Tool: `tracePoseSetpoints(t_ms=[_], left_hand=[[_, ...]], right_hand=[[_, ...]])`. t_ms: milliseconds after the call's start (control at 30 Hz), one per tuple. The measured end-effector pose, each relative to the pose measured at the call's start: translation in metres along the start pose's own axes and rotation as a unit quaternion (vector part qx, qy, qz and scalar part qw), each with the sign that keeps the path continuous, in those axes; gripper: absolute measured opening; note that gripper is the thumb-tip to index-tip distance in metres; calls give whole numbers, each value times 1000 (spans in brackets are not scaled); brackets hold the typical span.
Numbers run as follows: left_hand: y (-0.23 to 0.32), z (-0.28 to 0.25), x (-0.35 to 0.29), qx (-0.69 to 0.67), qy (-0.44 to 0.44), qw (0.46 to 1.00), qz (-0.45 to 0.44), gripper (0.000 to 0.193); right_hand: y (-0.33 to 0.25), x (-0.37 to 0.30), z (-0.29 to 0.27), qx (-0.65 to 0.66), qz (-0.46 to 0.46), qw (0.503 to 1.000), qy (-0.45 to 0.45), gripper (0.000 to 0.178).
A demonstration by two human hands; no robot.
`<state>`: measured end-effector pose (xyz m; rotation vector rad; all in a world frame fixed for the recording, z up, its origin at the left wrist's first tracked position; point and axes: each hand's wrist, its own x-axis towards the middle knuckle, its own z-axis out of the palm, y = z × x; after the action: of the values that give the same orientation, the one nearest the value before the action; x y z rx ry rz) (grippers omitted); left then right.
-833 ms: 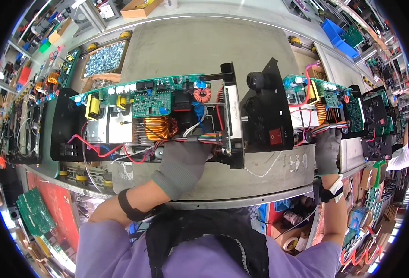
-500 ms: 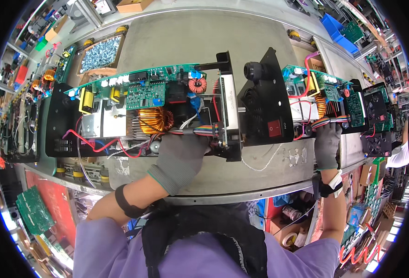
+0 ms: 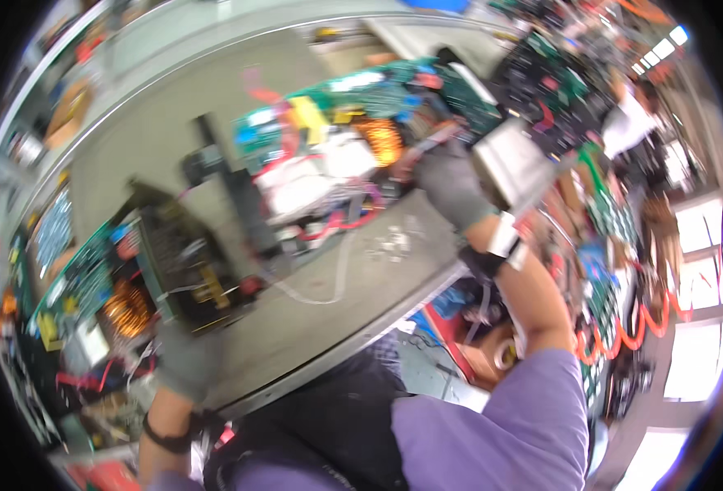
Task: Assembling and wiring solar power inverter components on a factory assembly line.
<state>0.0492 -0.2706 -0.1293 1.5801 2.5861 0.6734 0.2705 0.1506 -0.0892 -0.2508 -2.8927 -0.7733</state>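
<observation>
Two black-framed electronic units with green circuit boards lie on the bench, both smeared by motion. My left hand (image 3: 188,358), in a grey glove, is at the near edge of the left unit, beside its black end plate (image 3: 189,258) and copper-wound coil (image 3: 128,309). The gloved right hand (image 3: 456,186) is at the right end of the other unit, close to a strip of cable (image 3: 435,141). This unit carries a bright copper coil (image 3: 380,141), a yellow transformer (image 3: 308,120) and red wires (image 3: 349,222). Blur hides the fingers of both hands.
A white wire (image 3: 312,301) loops over the grey bench top (image 3: 394,254) between the units. Further black units (image 3: 546,94) crowd the right. A tray of small metal parts (image 3: 54,229) stands left. Orange coiled hose (image 3: 632,331) hangs at the right.
The view has swung to the right and tilted. My left hand has moved from the ribbon cable to the left unit's near corner; the right stays by its unit's end. Everything is now blurred.
</observation>
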Motion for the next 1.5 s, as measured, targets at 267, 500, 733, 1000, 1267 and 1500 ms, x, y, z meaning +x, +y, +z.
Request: tracePoseSetpoints(t_ms=[267,500,733,1000,1267,1500], left_hand=[[24,-5,5,146,47,988,34,42],[7,-4,4,172,-9,985,30,46],[-4,-4,-6,131,-12,991,-1,50],[-7,-8,0,130,-31,991,14,48],[4,-12,4,121,-5,992,30,49],[10,-16,5,182,6,979,94,48]], right_hand=[[-18,-78,-50,128,219,960,120,36],[43,-195,-32,13,538,842,-27,29],[82,-261,-55,15,636,771,28,26],[61,-339,-85,-27,729,591,-345,54],[56,-390,-48,65,669,594,-441,69],[64,-411,-19,69,828,510,-223,90]])
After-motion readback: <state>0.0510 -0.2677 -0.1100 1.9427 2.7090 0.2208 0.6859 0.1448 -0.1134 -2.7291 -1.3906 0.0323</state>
